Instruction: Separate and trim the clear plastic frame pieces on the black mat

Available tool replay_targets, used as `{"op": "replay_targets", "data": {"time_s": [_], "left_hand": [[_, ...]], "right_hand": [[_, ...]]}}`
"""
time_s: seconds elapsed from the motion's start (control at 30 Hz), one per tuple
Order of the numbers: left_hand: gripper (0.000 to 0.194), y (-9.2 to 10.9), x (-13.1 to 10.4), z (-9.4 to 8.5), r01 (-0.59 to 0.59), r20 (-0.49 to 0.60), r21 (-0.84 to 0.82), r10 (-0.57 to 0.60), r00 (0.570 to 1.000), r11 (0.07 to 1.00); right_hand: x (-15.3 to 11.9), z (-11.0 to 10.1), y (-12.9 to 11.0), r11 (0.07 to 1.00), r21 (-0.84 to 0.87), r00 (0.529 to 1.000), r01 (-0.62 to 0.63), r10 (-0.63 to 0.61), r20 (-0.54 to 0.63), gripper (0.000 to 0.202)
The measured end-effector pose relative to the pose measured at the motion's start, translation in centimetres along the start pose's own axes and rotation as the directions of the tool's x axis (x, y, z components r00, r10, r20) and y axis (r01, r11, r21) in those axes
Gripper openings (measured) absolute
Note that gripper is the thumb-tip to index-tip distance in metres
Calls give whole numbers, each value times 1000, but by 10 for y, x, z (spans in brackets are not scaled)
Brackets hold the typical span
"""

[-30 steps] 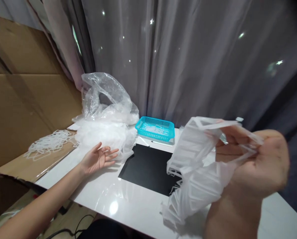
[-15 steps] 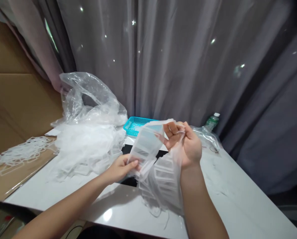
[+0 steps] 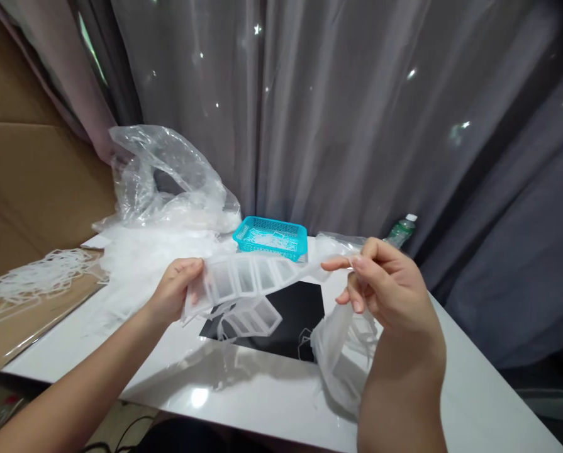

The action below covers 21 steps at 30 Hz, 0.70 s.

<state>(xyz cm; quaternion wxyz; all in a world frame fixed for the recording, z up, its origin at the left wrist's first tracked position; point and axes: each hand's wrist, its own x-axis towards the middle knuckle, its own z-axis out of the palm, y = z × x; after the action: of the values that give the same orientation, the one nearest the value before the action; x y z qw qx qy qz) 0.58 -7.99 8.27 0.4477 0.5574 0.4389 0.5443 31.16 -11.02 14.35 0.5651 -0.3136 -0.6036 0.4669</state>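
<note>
A sheer white mesh strip (image 3: 257, 275) with a row of pale rectangular panels is stretched between my hands over a black mat (image 3: 304, 311). My left hand (image 3: 177, 289) is closed on its left end, thumb on top. At the narrow, gathered right end, my right hand (image 3: 389, 289) pinches the mesh between thumb and forefinger, other fingers curled loosely. Another panelled mesh piece (image 3: 253, 316) hangs below the strip above the mat. A bunched bundle of the same mesh (image 3: 338, 358) droops beneath my right hand, partly hidden by the wrist.
A blue perforated basket (image 3: 302, 242) with white bits inside stands behind the strip. To the left are a white mesh heap (image 3: 139, 264), a clear plastic bag (image 3: 168, 163) and white frames (image 3: 40, 280) on cardboard. A green bottle (image 3: 402, 230) stands back right, before the grey curtain (image 3: 338, 126).
My hands have moved apart, left hand leftward and right hand rightward, drawing the strip out sideways. The mesh bundle has shifted right, uncovering the basket and more of the black mat.
</note>
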Motion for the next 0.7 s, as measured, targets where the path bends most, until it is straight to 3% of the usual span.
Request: {"op": "replay_targets", "data": {"time_s": [0.13,0.37,0.57,0.63,0.7], "left_hand": [[46,7,-6,-1,3,23,-139,0,1000,990],[51,10,-15,1,16,65,-158,-6,998,987],[39,14,3,-8,9,45,135,-15,999,991],[33,25,9,-22,-65,-24,278,75,997,958],[32,42,13,-38,-152,-112,355,204,973,922]], "right_hand": [[-2,-7,0,999,-50,999,19,-17,37,30],[-12,-26,-2,988,-129,996,82,-78,40,31],[-8,-27,0,941,-338,991,14,31,129,29],[4,-18,10,944,-330,976,-20,91,200,29],[18,-6,28,981,-187,954,-46,99,285,28]]}}
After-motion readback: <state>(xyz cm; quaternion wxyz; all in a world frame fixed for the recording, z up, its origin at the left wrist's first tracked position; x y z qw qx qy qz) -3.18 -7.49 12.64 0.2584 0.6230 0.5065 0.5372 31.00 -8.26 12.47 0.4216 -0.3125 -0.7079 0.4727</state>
